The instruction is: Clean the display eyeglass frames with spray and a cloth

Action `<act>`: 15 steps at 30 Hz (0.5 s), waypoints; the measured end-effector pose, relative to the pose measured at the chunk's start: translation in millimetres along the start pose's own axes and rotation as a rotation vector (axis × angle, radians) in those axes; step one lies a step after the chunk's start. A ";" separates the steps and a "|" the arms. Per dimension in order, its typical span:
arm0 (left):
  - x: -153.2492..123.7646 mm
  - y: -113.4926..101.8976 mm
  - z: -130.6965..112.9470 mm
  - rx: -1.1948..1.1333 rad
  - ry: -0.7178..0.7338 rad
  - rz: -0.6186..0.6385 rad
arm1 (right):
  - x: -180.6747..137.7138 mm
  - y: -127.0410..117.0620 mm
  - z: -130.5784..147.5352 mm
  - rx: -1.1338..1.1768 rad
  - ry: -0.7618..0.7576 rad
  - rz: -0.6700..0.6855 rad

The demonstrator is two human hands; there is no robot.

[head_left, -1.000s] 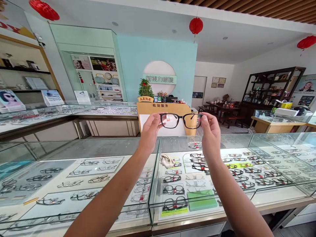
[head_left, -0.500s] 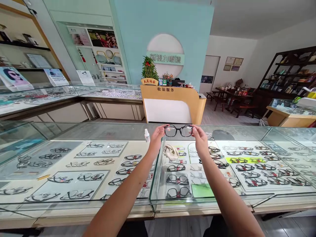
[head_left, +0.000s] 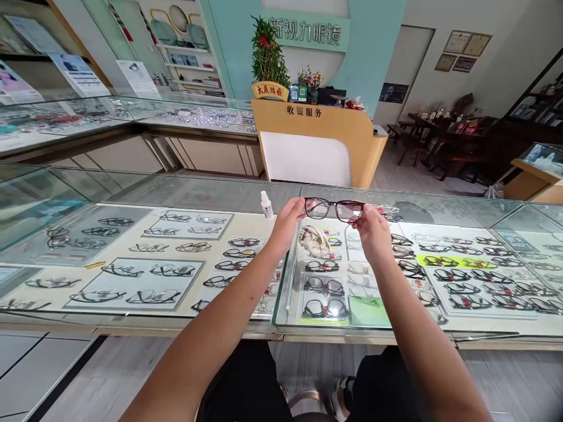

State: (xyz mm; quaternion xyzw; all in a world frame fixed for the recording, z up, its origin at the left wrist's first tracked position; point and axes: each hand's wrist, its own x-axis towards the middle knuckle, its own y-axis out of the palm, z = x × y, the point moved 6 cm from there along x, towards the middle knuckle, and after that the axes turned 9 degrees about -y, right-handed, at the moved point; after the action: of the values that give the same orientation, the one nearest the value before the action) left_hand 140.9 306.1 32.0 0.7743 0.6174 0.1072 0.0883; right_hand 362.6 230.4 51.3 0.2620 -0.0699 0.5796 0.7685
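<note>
A pair of black-framed eyeglasses [head_left: 333,202] is held up between both hands above the glass counter. My left hand [head_left: 288,220] pinches its left end, and my right hand [head_left: 373,230] grips the right end. The clear lenses face me, and both arms reach forward over the counter. Just left of my left hand, a small white bottle [head_left: 267,205] stands upright on the glass top. A crumpled beige cloth [head_left: 315,242] lies below the eyeglasses, between my forearms.
The glass display counter [head_left: 281,338] spans the view, with rows of eyeglasses [head_left: 323,285] inside. Beyond it stands a wooden cashier desk [head_left: 365,135] with a potted plant [head_left: 269,55]. Another display case [head_left: 193,117] runs along the left. My legs are below the counter's front edge.
The view has tilted downward, bringing my legs and the floor into sight. Both hands still hold the eyeglasses, which have turned slightly, their right end now a little lower.
</note>
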 end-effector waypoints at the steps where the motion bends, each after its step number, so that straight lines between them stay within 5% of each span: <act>1: -0.5 0.8 -0.4 -0.004 -0.005 0.001 | -0.4 0.9 -0.2 0.003 0.009 0.001; 15: 1.1 5.7 6.1 -0.113 -0.031 0.021 | 4.4 -15.0 -22.7 -0.220 0.008 -0.064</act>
State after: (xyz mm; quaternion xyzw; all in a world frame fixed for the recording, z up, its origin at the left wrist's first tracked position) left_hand 148.1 305.9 27.7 0.7761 0.6007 0.1308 0.1403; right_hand 373.5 242.3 28.9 0.1759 -0.1216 0.5445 0.8110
